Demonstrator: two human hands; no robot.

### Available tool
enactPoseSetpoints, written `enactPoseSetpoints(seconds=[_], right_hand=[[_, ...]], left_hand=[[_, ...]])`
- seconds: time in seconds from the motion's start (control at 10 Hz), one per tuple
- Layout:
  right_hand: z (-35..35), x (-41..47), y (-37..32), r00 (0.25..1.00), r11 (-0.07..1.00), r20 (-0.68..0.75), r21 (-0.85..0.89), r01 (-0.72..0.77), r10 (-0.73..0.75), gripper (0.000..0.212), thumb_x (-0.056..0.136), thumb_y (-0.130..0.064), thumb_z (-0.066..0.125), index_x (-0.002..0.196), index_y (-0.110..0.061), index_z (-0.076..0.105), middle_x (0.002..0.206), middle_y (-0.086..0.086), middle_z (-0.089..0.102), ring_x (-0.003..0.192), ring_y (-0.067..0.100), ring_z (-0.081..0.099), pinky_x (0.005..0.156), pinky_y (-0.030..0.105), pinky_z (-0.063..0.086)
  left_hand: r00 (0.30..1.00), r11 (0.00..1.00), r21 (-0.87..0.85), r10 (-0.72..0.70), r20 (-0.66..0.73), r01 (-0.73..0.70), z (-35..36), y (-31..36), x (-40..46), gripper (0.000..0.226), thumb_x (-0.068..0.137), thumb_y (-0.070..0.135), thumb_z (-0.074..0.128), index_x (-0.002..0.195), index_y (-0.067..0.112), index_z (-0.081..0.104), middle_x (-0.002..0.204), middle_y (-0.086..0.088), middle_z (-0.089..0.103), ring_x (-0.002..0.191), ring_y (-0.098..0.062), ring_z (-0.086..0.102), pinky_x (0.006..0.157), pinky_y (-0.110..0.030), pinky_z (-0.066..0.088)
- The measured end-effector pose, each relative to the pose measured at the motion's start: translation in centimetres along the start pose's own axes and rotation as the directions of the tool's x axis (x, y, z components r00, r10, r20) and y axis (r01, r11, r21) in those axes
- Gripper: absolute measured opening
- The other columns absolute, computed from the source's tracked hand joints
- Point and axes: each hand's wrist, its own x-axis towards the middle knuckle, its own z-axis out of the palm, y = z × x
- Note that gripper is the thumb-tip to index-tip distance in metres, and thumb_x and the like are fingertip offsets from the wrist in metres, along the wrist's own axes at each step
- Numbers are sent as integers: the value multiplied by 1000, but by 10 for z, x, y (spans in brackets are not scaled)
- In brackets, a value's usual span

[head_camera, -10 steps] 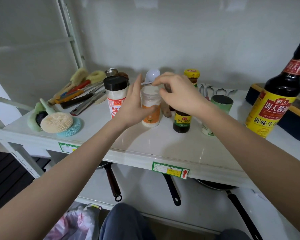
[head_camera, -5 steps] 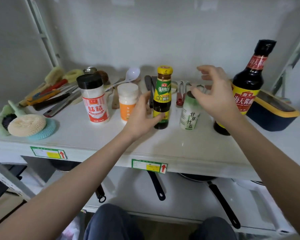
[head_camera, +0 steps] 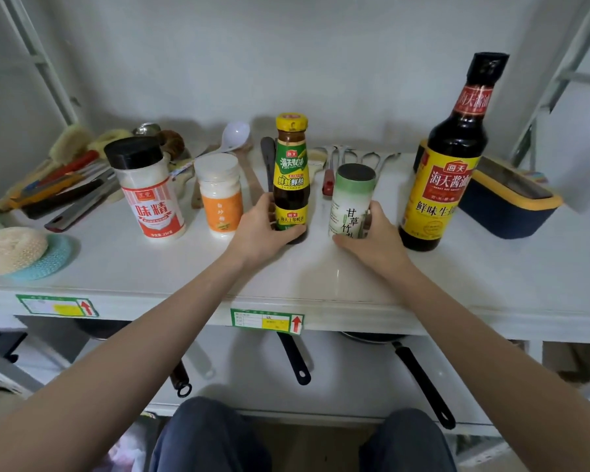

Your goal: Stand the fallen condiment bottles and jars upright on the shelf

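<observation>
Five containers stood upright in a row on the white shelf (head_camera: pixel 321 284) — the red-labelled shaker (head_camera: pixel 149 195), the orange-labelled jar (head_camera: pixel 220 195), the yellow-capped sauce bottle (head_camera: pixel 291 175), the green canister (head_camera: pixel 351 199) and the tall soy sauce bottle (head_camera: pixel 447 165). The left hand (head_camera: pixel 264 229) wrapped the sauce bottle's base; the right hand (head_camera: pixel 372 236) curled around the canister's lower part — both resting on the shelf.

Lighting: soft, even, moderately bright; faint shadows on back wall. Wide-angle bowing at frame edges; slight overall softness.
</observation>
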Motion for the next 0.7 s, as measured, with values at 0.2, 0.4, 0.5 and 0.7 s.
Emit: enactPoseSetpoints(seconds=[0.2,0.4,0.5,0.7], right_hand=[[-1,4,3,1000,998,13,-54,22,-22,66,74,-21,74,130,-13,39,132,6,57,118,24,55,88,28,44],[-4,1,1,999,998,45,-64,24,-21,75,75,-22,74,136,-14,31,135,7,55,120,25,55,95,34,47],[-10,-5,-8,998,999,61,-27,26,-24,77,76,-17,73,138,-14,27,138,7,51,124,24,51,96,31,43],[-28,-19,-32,996,995,16,-54,88,-87,74,80,-15,69,141,-12,27,143,6,46,130,19,45,89,19,32]], left_hand=[[1000,1000,7,5,14,-5,2,0,2,65,76,25,75,131,12,43,127,-6,61,97,-10,56,85,-21,44],[999,1000,26,-3,37,2,1,1,0,76,77,28,74,138,13,33,137,-6,53,119,-18,54,91,-21,40],[1000,1000,6,16,19,-16,-4,3,-5,91,76,23,75,146,13,18,146,-6,43,132,-19,44,94,-19,36],[980,982,-39,184,-69,-187,-20,23,-26,92,79,11,71,148,10,9,137,6,37,107,25,38,83,10,26]])
